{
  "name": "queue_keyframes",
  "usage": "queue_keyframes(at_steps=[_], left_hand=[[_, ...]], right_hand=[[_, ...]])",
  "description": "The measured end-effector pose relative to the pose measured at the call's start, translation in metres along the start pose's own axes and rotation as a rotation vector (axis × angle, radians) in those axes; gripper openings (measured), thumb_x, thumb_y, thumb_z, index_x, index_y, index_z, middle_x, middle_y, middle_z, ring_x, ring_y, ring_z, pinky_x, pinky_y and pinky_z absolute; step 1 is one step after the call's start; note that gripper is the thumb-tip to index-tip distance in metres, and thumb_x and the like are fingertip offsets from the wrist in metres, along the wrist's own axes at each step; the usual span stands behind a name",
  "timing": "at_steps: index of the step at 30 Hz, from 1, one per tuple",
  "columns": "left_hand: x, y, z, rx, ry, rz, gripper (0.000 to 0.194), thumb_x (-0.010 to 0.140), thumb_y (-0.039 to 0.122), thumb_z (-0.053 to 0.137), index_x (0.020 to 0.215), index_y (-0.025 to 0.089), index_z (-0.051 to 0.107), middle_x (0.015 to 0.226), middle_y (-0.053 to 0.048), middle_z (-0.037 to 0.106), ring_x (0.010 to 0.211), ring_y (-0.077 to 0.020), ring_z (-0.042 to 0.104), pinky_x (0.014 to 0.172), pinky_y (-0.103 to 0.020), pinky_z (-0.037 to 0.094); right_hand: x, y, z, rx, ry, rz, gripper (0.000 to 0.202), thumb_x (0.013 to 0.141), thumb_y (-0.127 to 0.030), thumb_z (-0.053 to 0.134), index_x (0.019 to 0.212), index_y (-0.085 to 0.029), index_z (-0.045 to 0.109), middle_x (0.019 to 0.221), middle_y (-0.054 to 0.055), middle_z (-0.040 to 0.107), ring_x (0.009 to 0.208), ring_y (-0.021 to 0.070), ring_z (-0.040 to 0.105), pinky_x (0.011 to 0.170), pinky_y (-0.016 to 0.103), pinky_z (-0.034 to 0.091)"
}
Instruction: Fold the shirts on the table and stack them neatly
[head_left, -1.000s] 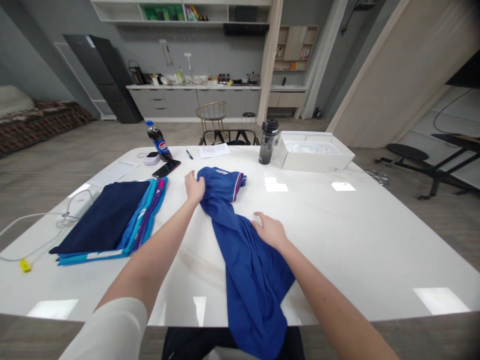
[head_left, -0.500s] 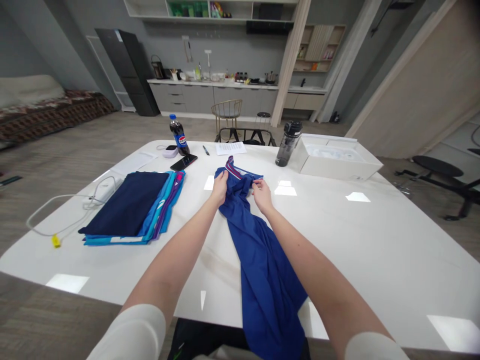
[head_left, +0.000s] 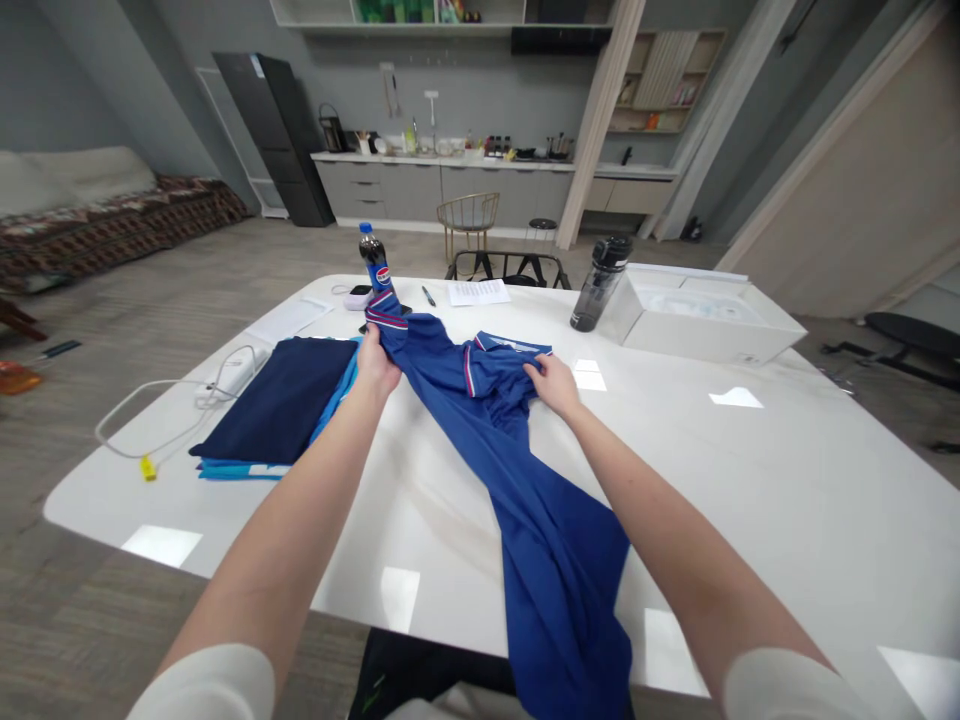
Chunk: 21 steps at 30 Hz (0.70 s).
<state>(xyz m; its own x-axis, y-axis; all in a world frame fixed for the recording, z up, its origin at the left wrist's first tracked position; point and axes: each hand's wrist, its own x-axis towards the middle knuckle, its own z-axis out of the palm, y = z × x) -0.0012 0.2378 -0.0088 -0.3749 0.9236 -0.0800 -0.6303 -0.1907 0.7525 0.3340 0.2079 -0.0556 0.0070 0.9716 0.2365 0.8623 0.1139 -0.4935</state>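
A blue polo shirt [head_left: 517,490] with red and white striped trim lies stretched over the white table [head_left: 712,500], its lower end hanging off the near edge. My left hand [head_left: 379,362] grips a striped sleeve end, lifted a little at the left. Near the collar, my right hand [head_left: 553,384] pinches the bunched cloth between thumb and fingers. Left of the shirt is a stack of folded clothes [head_left: 277,400], dark navy on top and lighter blue below, partly behind my left forearm.
A cola bottle [head_left: 375,258] stands behind the lifted sleeve. Farther right are a dark drinking bottle [head_left: 600,285] and a white box [head_left: 701,320]. A paper [head_left: 480,292] and a pen [head_left: 428,296] lie at the back; a white cable [head_left: 124,410] loops at left.
My left hand has moved left with the sleeve, spreading the shirt's top end apart. My right hand keeps its hold near the collar. The view has shifted slightly left.
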Motion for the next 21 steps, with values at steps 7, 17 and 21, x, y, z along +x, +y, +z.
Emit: queue_keyframes(at_steps=[7,17,21], left_hand=[[-0.013,-0.005,-0.007,0.795,0.423,0.392,0.053,0.09,0.016,0.055,0.142,0.014,0.046,0.149,-0.018,0.047,0.144,-0.0297,0.043,0.121,-0.048,0.033],[-0.099,-0.115,0.005,1.811,-0.713,0.448,0.051,0.097,0.05,0.053,0.14,0.023,0.056,0.149,-0.017,0.052,0.141,-0.0356,0.042,0.118,-0.053,0.026],[-0.118,-0.114,-0.005,1.946,-0.692,0.556,0.046,0.1,0.052,0.045,0.135,0.024,0.059,0.135,-0.016,0.059,0.128,-0.034,0.049,0.107,-0.049,0.035]], right_hand=[[-0.039,0.095,-0.055,0.065,0.196,0.396,0.034,0.091,-0.04,0.052,0.108,-0.017,0.069,0.091,0.009,0.069,0.085,0.0247,0.062,0.082,0.035,0.045],[-0.038,0.023,-0.023,-0.187,-0.007,0.131,0.061,0.09,-0.061,0.059,0.138,-0.023,0.058,0.137,0.017,0.055,0.127,0.0381,0.046,0.101,0.055,0.038],[-0.032,0.036,-0.032,-0.291,-0.186,0.087,0.03,0.091,-0.052,0.064,0.095,-0.023,0.072,0.117,0.012,0.063,0.117,0.034,0.051,0.097,0.053,0.04]])
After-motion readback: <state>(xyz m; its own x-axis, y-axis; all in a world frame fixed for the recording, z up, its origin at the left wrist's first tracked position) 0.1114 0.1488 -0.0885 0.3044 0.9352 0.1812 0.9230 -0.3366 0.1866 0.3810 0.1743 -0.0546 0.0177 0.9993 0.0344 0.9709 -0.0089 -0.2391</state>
